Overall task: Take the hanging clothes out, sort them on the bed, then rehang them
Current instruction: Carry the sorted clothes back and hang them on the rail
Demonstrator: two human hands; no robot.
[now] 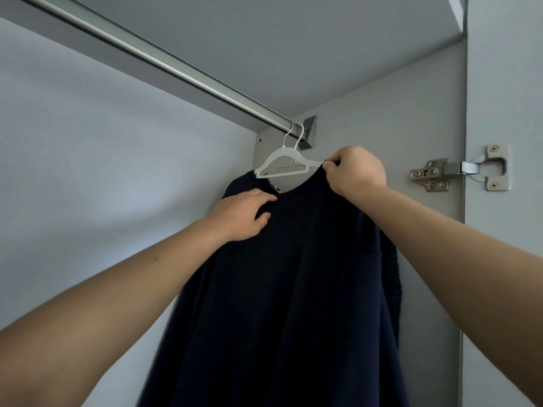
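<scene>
While both arms reach up into the wardrobe, the right hand (357,168) pinches the neckline edge of 1 dark navy garment (282,289), fingers curled round the fabric. Just left of that hand, a white hanger (280,164) sits inside the neck opening, its hook over the metal rail (164,61) above. Below and left of the right hand, the left hand (244,214) rests on the garment's shoulder, fingers relaxed and fairly straight, gripping nothing. Right of the right hand, 1 metal door hinge (458,171) is fixed to the side panel.
</scene>
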